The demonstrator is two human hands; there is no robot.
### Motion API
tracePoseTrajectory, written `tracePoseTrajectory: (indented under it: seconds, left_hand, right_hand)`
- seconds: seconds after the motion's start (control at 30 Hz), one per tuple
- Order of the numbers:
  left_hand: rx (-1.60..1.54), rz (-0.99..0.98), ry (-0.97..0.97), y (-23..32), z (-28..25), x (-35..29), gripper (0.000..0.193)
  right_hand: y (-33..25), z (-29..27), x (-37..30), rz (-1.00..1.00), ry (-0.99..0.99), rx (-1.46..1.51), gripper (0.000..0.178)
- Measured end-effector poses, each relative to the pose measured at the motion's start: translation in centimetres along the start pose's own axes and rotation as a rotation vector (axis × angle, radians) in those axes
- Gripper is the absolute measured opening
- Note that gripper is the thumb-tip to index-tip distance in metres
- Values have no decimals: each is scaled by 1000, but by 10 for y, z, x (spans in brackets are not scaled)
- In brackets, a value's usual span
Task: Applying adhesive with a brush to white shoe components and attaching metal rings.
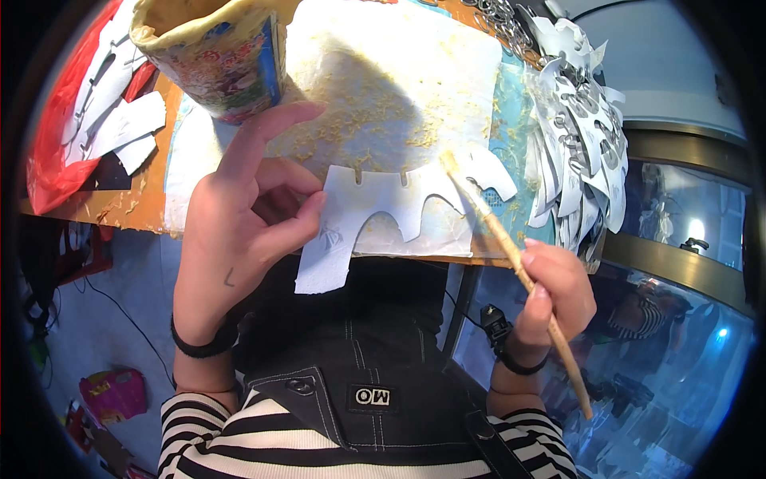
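"Left hand (239, 207)?"
"Thumb and finger pinch the piece (377, 195); it lies over the sheet (463, 88), one leg past its near edge."
"Right hand (554, 291)?"
"Fingers grip the brush (501, 235), bristles near the piece's right part; whether they touch, I cannot confirm."

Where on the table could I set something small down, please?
The white sheet has room between the cup, white cutout and right-hand pile of pieces, though yellow smears mark it. It's crowded at left, by the red bag, and nearest the person, around the left hand, right hand and brush.
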State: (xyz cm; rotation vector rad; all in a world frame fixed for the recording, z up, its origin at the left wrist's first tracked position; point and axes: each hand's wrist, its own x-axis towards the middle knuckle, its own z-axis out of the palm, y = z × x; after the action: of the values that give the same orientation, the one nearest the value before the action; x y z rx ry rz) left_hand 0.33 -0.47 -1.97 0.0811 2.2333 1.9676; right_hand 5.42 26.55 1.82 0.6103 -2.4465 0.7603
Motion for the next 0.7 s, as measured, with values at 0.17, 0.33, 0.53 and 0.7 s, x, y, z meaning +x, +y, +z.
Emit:
tracePoseTrajectory:
  seconds: [0.17, 0.33, 0.53, 0.7]
  left_hand:
    - [1, 3, 3, -1, -1, 0, 56]
    - [-18, -5, 3, -1, -1, 0, 55]
    - [-12, 17, 5, -2, 1, 0, 54]
    - [1, 8, -14, -1, -1, 0, 58]
  right_hand:
    - [-12, 1, 2, -46, -71, 71, 20]
    - [-4, -7, -5, -32, -4, 75, 22]
    - [-2, 5, -9, -27, 84, -18, 27]
    - [-6, 2, -9, 34, 48, 133, 24]
